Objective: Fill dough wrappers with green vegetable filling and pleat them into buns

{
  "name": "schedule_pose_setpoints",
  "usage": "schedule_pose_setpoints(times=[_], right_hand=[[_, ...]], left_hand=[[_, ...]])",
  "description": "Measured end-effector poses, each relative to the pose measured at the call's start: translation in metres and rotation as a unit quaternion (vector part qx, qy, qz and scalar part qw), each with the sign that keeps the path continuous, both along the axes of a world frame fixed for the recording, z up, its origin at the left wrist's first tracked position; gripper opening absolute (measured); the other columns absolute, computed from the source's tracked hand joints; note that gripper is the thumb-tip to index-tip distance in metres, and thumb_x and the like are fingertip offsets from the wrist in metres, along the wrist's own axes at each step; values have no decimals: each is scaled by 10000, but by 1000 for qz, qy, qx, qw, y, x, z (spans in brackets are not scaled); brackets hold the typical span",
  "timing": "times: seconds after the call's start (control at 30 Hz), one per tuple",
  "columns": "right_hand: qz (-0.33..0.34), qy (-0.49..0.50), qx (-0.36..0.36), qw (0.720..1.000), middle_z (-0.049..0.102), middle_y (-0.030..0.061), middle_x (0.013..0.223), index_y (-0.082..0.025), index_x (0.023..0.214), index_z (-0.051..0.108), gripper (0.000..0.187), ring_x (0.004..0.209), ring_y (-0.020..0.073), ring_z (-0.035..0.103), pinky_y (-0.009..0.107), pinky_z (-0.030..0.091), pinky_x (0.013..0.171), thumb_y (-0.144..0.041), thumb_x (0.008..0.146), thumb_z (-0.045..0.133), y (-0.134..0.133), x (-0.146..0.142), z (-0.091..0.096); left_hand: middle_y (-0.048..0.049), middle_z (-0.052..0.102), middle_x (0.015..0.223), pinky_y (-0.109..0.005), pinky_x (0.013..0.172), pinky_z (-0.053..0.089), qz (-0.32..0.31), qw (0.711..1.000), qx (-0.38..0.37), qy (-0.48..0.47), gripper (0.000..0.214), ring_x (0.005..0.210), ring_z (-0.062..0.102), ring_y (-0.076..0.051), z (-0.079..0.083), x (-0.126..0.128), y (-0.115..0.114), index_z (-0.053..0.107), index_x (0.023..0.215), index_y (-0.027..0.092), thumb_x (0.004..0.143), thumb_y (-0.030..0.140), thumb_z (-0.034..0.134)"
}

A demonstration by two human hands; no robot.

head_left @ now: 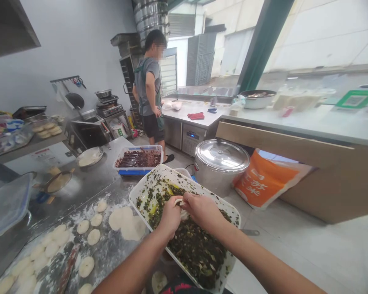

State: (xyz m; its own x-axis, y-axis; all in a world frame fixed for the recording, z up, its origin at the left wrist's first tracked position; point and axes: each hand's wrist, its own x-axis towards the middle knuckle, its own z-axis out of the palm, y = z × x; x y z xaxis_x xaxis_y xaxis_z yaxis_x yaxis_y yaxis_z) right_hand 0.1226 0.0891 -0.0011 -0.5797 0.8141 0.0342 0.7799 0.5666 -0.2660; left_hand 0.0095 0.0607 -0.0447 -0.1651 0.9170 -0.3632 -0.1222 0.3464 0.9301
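Head view: left hand and right hand pinch dough narrowly above greens in a tray, its edge seemingly needing sealing.

Lighting: bright daylight, entering through the windows at right, which were washed pale. Glare: 1 patch on the steel pot lid. Shadows: soft. Distortion: wide-angle bowing toward the edges. Focus: slightly soft overall.
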Motion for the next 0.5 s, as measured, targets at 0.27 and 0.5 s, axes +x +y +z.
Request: schedule_pose_setpoints(times=[0.27,0.5], right_hand=[[-14,18,-10,1000,612,48,738,-167,735,550,179,677,151,557,231,309,564,-246,813,410,5,9,6],[13,9,-36,999,621,43,749,-181,840,574,152,687,155,561,225,313,559,-214,781,438,4,4,5]], left_hand=[[-40,570,822,-281,593,441,5,981,-54,-185,301,689,521,-146,19,-4,0,535,952,187,726,364,446],[-68,575,718,-319,574,469,37,964,-95,-244,505,652,549,-167,17,-2,-1,547,855,141,747,581,324]])
